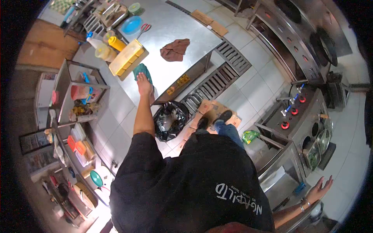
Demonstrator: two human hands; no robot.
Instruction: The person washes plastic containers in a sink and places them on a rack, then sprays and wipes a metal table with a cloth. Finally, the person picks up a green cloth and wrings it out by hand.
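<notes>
My left hand (143, 83) reaches out onto the steel table (175, 29) and holds a green cloth (140, 69) against its top, fingers laid over the cloth. Just beyond that hand is a yellow plastic container (127, 59). A crumpled brown cloth (175, 50) lies farther right on the same table. Out at the lower right, my right hand (321, 189) is held away from the body with its fingers apart and nothing in it. A bracelet circles that wrist.
A bin lined with a black bag (180, 112) stands by the table's near edge. Scissors (144, 28), a blue bowl (132, 25) and a yellow squeeze bottle (117, 43) are on the table. Shelves (83, 147) stand left; a stove (289, 114) stands right. Cardboard (213, 112) lies underfoot.
</notes>
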